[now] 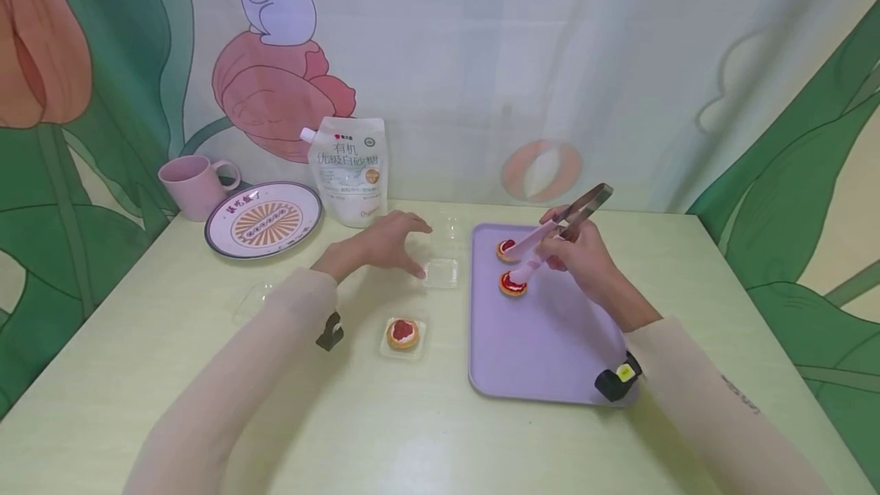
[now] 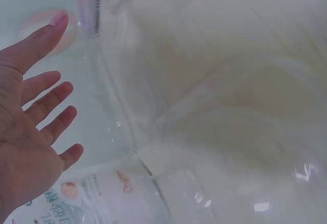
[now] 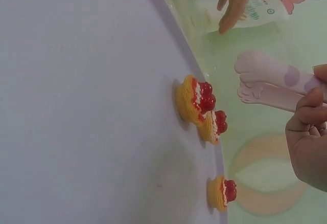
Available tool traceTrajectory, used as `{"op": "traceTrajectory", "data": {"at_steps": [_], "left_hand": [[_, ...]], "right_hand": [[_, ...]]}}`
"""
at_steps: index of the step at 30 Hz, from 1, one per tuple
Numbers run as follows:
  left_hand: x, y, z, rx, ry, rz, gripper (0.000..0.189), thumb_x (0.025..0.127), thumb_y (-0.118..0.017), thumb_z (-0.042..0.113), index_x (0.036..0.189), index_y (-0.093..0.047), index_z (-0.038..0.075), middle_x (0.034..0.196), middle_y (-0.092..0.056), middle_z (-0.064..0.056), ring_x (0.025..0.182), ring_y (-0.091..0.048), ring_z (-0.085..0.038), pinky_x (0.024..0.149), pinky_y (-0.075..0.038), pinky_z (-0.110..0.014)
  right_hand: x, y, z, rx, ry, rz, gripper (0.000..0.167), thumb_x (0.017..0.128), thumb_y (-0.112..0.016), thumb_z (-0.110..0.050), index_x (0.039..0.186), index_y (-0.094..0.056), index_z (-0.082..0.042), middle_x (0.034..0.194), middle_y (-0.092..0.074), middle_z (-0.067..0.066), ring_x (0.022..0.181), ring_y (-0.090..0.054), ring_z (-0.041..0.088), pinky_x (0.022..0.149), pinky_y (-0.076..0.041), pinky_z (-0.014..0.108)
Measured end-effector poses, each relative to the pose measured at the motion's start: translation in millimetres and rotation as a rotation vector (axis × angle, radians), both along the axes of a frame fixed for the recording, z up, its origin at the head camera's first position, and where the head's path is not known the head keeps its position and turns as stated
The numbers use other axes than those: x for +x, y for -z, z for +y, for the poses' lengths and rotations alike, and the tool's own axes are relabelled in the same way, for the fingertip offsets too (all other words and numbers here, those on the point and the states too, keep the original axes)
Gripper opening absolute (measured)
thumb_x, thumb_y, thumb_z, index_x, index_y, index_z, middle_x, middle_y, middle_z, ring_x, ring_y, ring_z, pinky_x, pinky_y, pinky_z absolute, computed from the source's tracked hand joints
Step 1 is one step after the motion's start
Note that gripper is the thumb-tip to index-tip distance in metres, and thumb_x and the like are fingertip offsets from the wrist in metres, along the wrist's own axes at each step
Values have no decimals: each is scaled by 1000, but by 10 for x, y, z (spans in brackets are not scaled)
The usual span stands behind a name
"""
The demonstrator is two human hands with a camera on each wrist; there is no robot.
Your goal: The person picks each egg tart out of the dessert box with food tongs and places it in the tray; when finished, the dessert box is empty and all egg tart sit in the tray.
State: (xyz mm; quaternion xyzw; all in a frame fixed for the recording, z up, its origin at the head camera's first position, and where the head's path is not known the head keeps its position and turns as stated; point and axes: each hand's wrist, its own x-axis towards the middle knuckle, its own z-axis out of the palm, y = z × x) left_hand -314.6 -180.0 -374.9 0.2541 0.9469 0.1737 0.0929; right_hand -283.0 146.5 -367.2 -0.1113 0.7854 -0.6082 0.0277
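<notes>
My right hand [image 1: 580, 254] grips a pair of tongs [image 1: 583, 212] with metal handles and pink paw-shaped ends. In the right wrist view those paw ends [image 3: 263, 70] stand slightly apart with nothing between them. They overlap two berry tarts, the nearer tart [image 1: 512, 285] and the farther tart [image 1: 506, 250], on the purple tray [image 1: 543, 350]. Three tarts show in the right wrist view, one of them a tart [image 3: 219, 193] by the tray's edge. My left hand [image 1: 388, 241] is spread and holds nothing, its thumb right by a small clear plastic box [image 1: 441, 273].
Another tart [image 1: 402, 333] sits in a clear box [image 1: 404, 356] left of the tray. More clear plastic lies behind the left hand and beside the left sleeve. At the back left stand a pink mug [image 1: 192, 188], a patterned plate [image 1: 264, 220] and a white spouted pouch [image 1: 349, 170].
</notes>
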Motion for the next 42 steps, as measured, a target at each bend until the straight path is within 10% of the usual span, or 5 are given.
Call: {"op": "traceTrajectory", "data": {"at_steps": [8,15,22,42], "left_hand": [[259,-112,-232,89,-23,4,73,75,-88,31,137,-59,5,145,-55,-17,140,-42,-37,117,-29,-55],[632,-41,-365,53,101,92,76,69,-90,38,130,-63,2,133,-62,-17,131,-52,-38,109,-39,-55],[901,53,-380,22,102,27,76,67,-91,38,130,-65,5,132,-62,-16,129,-52,-37,109,-38,-55],[973,159,-363,-10,154,37,73,66,-92,39,124,-68,2,124,-65,-13,118,-57,-32,104,-43,-50]], "right_hand": [[74,-34,-132,-82,-7,-45,27,88,-58,2,112,-51,-6,85,-57,1,61,-51,11,58,-46,22],[201,-27,-303,-134,-95,-68,28,89,-60,4,112,-50,-9,73,-61,-6,58,-48,11,56,-42,22],[330,-6,-572,-220,-152,-117,37,84,-60,10,113,-50,-11,74,-67,-7,55,-48,11,51,-38,21],[586,143,-1156,-189,-331,-119,46,77,-58,10,121,-50,-3,87,-73,5,56,-50,8,51,-39,20]]}}
